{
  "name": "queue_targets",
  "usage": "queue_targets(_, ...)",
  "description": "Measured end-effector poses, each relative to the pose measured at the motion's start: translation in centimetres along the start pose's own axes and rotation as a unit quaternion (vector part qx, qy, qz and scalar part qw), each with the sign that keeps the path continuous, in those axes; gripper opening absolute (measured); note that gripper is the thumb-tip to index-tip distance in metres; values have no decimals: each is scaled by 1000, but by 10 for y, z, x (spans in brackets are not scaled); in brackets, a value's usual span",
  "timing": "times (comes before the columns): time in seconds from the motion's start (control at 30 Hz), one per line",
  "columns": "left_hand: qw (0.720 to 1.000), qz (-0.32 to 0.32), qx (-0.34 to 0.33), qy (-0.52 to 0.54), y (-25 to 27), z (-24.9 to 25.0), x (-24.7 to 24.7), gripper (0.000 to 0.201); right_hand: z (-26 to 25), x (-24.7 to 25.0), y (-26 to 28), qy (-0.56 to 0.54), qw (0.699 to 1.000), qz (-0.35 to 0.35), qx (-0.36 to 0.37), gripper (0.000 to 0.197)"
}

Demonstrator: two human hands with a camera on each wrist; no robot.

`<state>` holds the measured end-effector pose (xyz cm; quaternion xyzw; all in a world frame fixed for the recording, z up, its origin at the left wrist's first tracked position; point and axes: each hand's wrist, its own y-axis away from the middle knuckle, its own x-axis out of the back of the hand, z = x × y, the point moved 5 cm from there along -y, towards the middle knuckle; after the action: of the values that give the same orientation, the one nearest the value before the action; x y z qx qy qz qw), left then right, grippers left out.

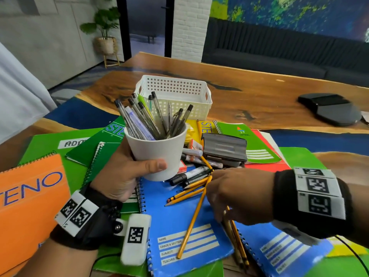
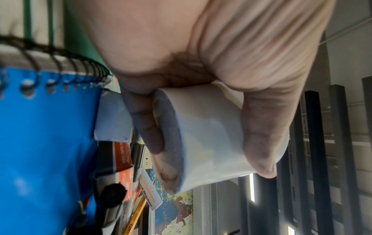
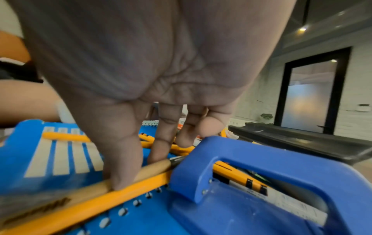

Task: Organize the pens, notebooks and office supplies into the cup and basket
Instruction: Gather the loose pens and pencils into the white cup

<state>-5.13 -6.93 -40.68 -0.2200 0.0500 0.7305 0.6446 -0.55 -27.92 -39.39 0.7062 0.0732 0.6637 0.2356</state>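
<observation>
My left hand [image 1: 147, 166] grips a white cup [image 1: 157, 154] full of pens [image 1: 143, 118] and holds it up above the notebooks; the left wrist view shows the thumb and fingers wrapped round the cup [image 2: 211, 135]. My right hand [image 1: 225, 188] is low over the blue notebook [image 1: 179, 226], its thumb clamping two pencils [image 1: 236, 240] that trail back under the palm. In the right wrist view the thumb [image 3: 120, 174] presses on those pencils [image 3: 112, 198] while the fingers reach down among more yellow pencils [image 3: 181, 149]. The white perforated basket [image 1: 175, 90] stands behind the cup.
Loose yellow pencils [image 1: 187, 194] and markers [image 1: 189, 174] lie on the blue notebook. A grey hole punch [image 1: 223, 150] sits on green and red notebooks. An orange steno pad [image 1: 30, 206] is at the left. A blue plastic device [image 3: 261, 159] lies under my right wrist.
</observation>
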Motion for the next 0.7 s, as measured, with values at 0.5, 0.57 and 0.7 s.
queue_targets(0.5,1000,16,10,-1,-1,-3,2,91,21,31,-2,-31,999,19,10,20)
queue_targets(0.57,1000,19,11,-3,-1,-4,3,93,16,27,1,-32,999,19,29,24)
queue_targets(0.7,1000,14,12,4,0,-5,2,71,4,8,-3,6,998,-4,67,35)
